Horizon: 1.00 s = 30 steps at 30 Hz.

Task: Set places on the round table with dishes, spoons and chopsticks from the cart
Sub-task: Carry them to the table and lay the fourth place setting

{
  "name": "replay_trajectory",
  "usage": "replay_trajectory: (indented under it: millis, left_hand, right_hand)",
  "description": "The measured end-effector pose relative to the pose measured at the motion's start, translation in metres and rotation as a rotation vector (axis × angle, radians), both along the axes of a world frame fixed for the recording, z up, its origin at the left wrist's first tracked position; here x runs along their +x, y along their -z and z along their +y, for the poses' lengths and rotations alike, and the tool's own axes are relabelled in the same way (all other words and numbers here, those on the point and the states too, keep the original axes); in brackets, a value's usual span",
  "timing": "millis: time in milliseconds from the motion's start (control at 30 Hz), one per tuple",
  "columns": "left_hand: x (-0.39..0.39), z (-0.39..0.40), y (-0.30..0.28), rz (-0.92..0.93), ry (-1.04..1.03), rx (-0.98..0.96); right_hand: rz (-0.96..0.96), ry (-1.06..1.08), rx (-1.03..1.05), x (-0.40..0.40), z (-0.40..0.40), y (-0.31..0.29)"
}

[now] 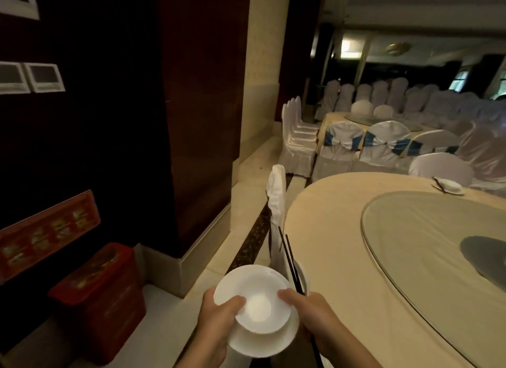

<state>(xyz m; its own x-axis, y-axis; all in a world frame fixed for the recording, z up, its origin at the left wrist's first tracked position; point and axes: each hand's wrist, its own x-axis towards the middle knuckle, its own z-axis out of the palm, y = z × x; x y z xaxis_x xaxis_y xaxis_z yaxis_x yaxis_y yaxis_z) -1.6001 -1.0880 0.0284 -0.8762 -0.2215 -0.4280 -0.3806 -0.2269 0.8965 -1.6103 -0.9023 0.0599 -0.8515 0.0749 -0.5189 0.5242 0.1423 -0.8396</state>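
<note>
Two hands are carrying the load, clear of the round table, which is lying just to the right of the fingers. The left hand is gripping the stacked plates, thumb curled over the upper rims. The right hand is holding the opposite side, thumb hooked over the rim, while also pinching a pair of dark chopsticks that are sticking up and away from the fingers.

Risks, as judged: the plates are sitting offset rather than nested squarely, so a tilt could be sliding the top one off toward the floor. The right hand is doing double duty; loosening the fingers to free the chopsticks may be releasing the plate edge too. The chopstick tips are reaching near a draped chair beyond the fingers and could be snagging its cover.

Appearance: the plates are plain, glossy white and look smooth and slippery. A white cup-like piece is showing behind the fingers; its form is unclear. One place setting is already lying at the far edge, well apart from the hands.
</note>
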Motion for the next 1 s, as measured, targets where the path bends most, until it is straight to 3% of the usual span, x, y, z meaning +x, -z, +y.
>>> replay_trajectory:
  millis: [300,633,800,1000]
  left_hand:
    - [-0.194,0.005,-0.034,0.152,0.283,-0.029]
    - [-0.392,0.103,-0.036,0.283,0.601,-0.130]
    - [-0.476,0.155,-0.045,0.292,0.761,-0.215]
    - [-0.548,0.222,-0.028,0.152,1.107,-0.260]
  right_hand:
    - [0.030,0.334,-0.072,-0.129,-0.001,-0.025]
    - [0.131,0.672,-0.164,-0.279,0.077,-0.006]
    - [0.201,0.809,-0.221,-0.335,0.111,-0.004]
    - [0.159,1.078,-0.254,-0.368,0.136,0.030]
